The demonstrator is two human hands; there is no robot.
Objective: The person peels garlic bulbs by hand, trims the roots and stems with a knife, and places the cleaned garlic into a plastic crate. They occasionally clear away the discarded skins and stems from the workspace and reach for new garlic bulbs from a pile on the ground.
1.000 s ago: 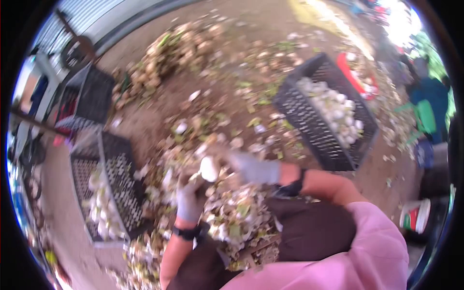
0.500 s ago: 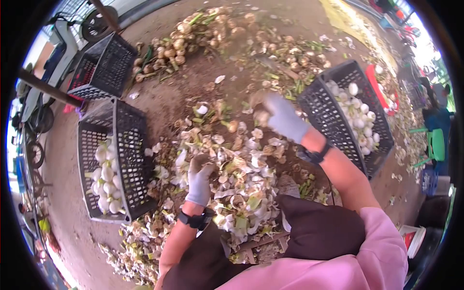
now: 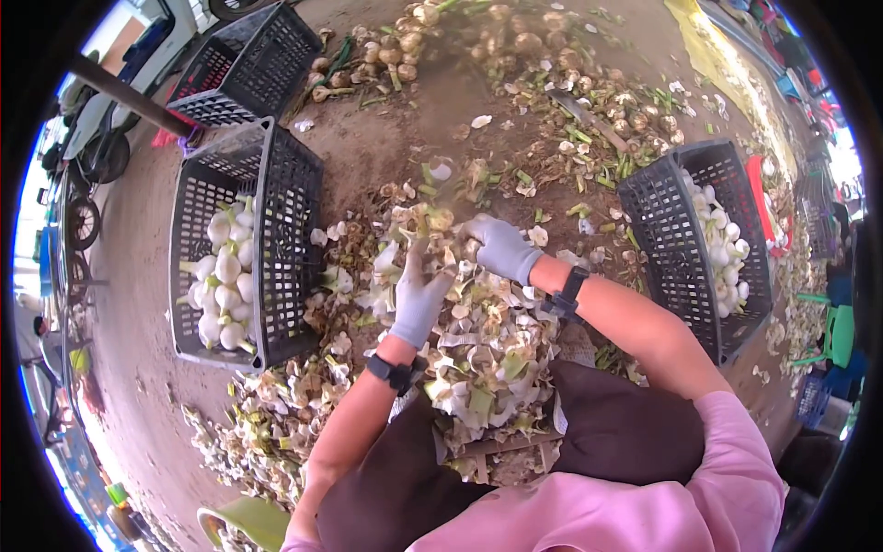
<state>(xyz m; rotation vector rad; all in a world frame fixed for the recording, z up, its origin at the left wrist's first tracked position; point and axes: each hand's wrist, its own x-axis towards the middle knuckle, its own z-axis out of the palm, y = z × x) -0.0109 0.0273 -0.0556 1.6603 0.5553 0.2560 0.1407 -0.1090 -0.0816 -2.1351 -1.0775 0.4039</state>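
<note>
My right hand, in a grey glove, is curled around a brownish unpeeled bulb over a heap of peelings in front of my lap. My left hand, also gloved, reaches up beside it, and its fingertips touch the bulb's leaves. The back of the left hand faces me, so its grip is hidden. Black watches sit on both wrists.
A black crate at left holds white peeled bulbs, as does another crate at right. An empty crate stands top left. Unpeeled bulbs lie piled at the top. Motorbikes are parked at the far left, and a person sits at the right edge.
The white bulb held between my hands a second ago is gone. My right hand reached out to the far pile and has come back to my left hand with a brown bulb.
</note>
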